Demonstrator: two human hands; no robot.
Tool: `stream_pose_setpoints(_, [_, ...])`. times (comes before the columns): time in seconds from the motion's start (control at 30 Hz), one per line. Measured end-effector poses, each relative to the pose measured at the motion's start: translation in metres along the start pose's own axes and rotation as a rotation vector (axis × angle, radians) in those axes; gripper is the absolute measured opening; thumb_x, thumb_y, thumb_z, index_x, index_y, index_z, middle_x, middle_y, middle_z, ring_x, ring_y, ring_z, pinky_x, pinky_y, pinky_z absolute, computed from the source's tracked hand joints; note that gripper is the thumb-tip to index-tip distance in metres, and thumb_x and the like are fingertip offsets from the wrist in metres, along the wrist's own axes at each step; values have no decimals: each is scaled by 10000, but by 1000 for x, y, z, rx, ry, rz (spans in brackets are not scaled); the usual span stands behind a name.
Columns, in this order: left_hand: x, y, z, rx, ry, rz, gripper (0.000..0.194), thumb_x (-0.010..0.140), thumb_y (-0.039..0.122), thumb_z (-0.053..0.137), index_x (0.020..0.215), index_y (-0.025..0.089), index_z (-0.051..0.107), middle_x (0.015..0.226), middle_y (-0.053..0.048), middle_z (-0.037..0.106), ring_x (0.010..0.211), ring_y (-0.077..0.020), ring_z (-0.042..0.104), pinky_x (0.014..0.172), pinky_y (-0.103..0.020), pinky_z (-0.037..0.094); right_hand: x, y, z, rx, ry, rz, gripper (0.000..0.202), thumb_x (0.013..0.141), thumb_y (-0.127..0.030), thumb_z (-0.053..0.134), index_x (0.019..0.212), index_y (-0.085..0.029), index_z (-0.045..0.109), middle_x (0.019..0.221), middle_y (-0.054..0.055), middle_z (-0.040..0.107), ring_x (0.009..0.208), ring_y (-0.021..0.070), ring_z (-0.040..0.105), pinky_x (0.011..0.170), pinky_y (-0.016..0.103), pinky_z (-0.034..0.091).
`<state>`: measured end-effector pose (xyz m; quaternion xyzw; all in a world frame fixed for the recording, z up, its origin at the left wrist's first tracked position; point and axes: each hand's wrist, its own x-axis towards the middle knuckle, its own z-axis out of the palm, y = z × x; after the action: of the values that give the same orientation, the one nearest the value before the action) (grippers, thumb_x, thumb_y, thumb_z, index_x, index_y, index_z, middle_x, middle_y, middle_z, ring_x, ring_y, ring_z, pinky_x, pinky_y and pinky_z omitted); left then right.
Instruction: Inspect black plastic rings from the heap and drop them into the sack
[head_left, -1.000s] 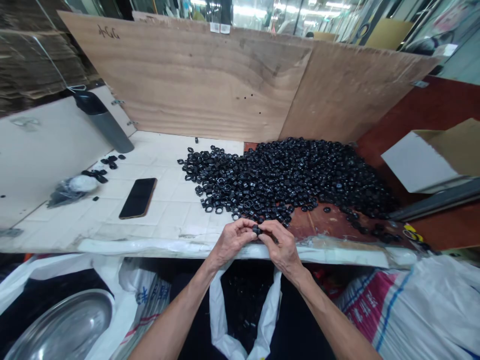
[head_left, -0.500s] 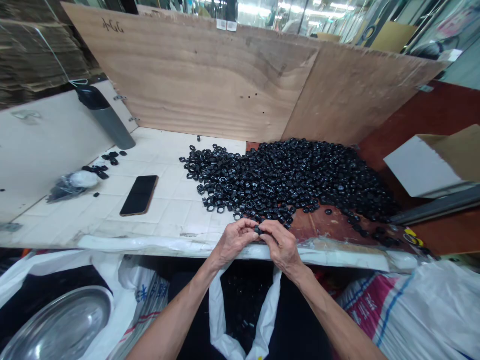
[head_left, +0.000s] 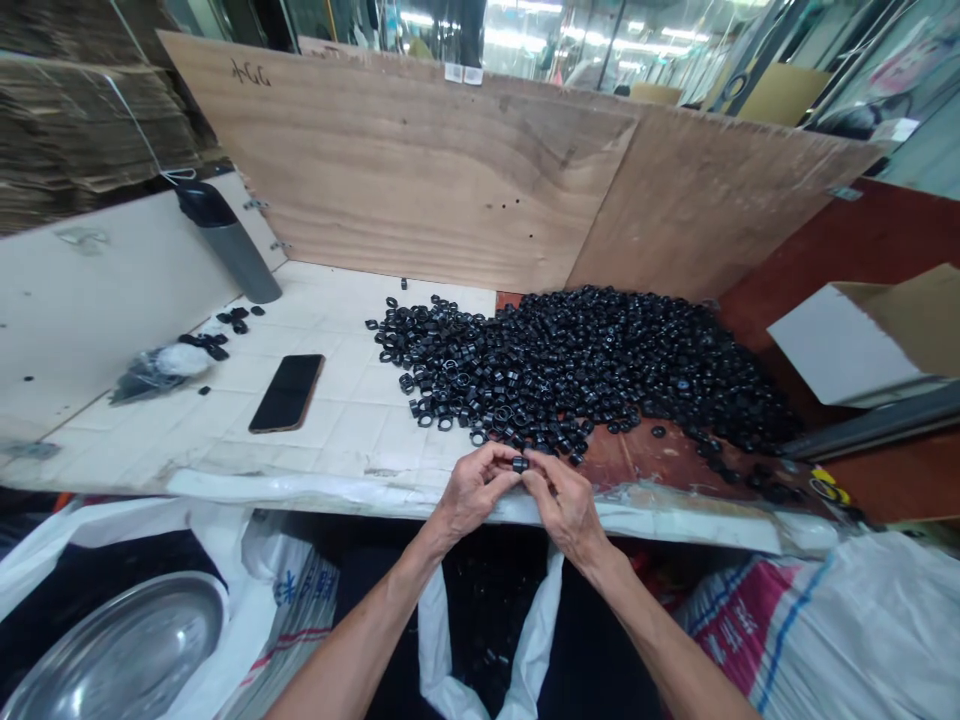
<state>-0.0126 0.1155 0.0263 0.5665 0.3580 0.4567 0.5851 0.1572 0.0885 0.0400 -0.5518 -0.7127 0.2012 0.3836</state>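
Directions are taken from the small black part (head_left: 520, 464), with twelve o'clock straight ahead of the person. That part sits between the fingertips of both hands, just above the near edge of the desk (head_left: 360, 440): the left hand (head_left: 474, 490) pinches it from the nine o'clock side, and the right hand (head_left: 561, 502) grips it from the three o'clock side, thumb and forefinger close together on each. A large heap of black parts (head_left: 600, 350) spreads from about eleven round past two o'clock, densest near one; its nearest pieces lie just beyond the fingers, and several at its left end are plainly ring-shaped. At twelve o'clock, behind the heap, a plywood board (head_left: 435, 160) stands along the far side. A phone (head_left: 287, 393) lies flat between nine and ten o'clock, with a clear plastic bag (head_left: 161, 370) farther out in that direction, and a grey cylinder (head_left: 241, 262) leans at ten. Between two and three o'clock is a white carton (head_left: 840, 345). Below the desk, an open white bag (head_left: 435, 640) with dark contents hangs at six o'clock, a metal basin (head_left: 124, 650) rests at eight, and a printed sack (head_left: 862, 620) bulges at four.
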Motion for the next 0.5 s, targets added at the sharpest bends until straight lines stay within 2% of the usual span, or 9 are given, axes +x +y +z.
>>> stream_pose_setpoints(0.1, [0, -1, 0, -6, 16, -6, 234, 855, 294, 664, 1033, 144, 645, 938, -54, 710, 825, -161, 677, 789, -280, 543, -4, -1, -1, -38, -18, 28, 304, 957, -342, 539, 750, -172, 682, 632, 10, 585, 567, 141, 531, 602, 263, 440])
stream_pose_setpoints(0.23, [0, -2, -1, 6, 18, -24, 237, 853, 292, 663, 1035, 141, 646, 931, -56, 715, 824, -164, 680, 779, -277, 543, -6, -3, -1, 61, 14, 70, 196, 905, -351, 618, 920, -170, 693, 688, -1, 578, 567, 126, 501, 558, 243, 425])
stream_pose_setpoints(0.33, [0, 1, 0, 13, 27, -26, 223, 850, 284, 664, 1025, 146, 645, 909, -48, 714, 803, -159, 677, 757, -269, 541, -6, -4, -1, 67, 13, 64, 196, 899, -334, 620, 799, -178, 688, 626, -11, 543, 550, 126, 481, 557, 251, 428])
stream_pose_setpoints(0.47, [0, 5, 0, -4, 0, -27, 223, 849, 286, 667, 1020, 146, 642, 929, -58, 717, 823, -167, 684, 771, -280, 546, -4, -1, 1, 177, 48, 77, 187, 883, -306, 615, 1015, -192, 682, 847, 43, 657, 702, 169, 605, 663, 285, 509])
stream_pose_setpoints(0.5, [0, 5, 0, -6, -12, -21, 226, 849, 290, 666, 1021, 145, 642, 935, -61, 717, 833, -172, 687, 781, -286, 548, -3, -1, 1, 197, 42, 92, 187, 887, -306, 602, 1017, -197, 681, 857, 47, 668, 723, 179, 621, 675, 290, 516])
